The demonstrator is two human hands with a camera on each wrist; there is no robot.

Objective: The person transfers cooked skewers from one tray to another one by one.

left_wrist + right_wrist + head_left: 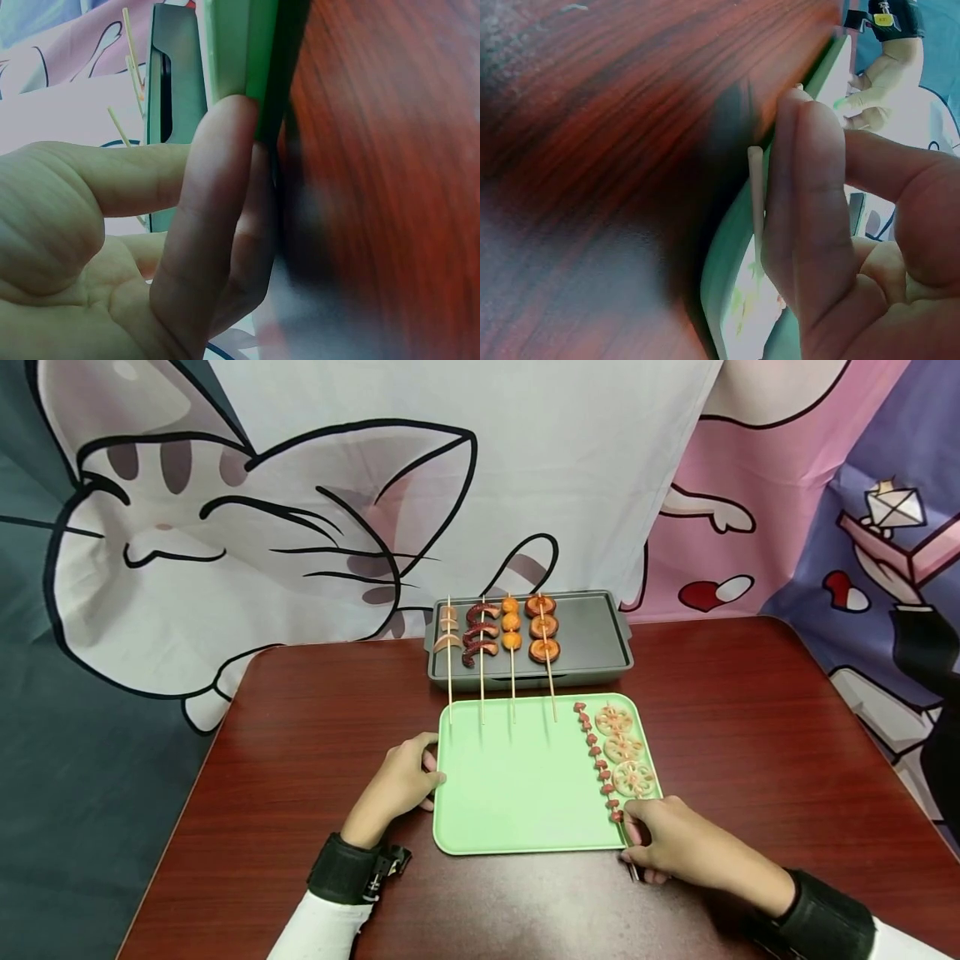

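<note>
A thin wooden skewer [600, 764] strung with small dark red pieces lies on the right part of a pale green tray [517, 785], its long axis running from the tray's far edge toward the near right corner, where its bare stick end [756, 199] juts past the rim. The right hand [678, 847] rests at that corner, its grip closed on the stick end with fingers [810, 225] curled against the thumb. Just beside the skewer, on its right, lies a second skewer of three pale, round lotus-root slices [624, 749] pierced with holes, parallel to the first.

The tray is smooth, flat plastic, a rectangle with rounded corners and a low raised rim, set in the middle of the counter [300, 760] toward its near edge. The left hand [401, 781] holds the tray's left rim, fingers [217, 217] bent over the edge and pressing on it; in the left wrist view the rim [255, 67] sits against the fingertips.

Beyond the tray's far edge, touching or nearly so, stands a dark grey rectangular grill pan [592, 639] near the counter's far edge. Four skewers [498, 631] lie on its left half, bearing curved reddish sausage pieces, orange balls and round brown slices; their sticks point toward the person and overhang the tray's far rim. The counter is glossy, dark red-brown wood grain. A cartoon-printed cloth [300, 527] hangs behind.
</note>
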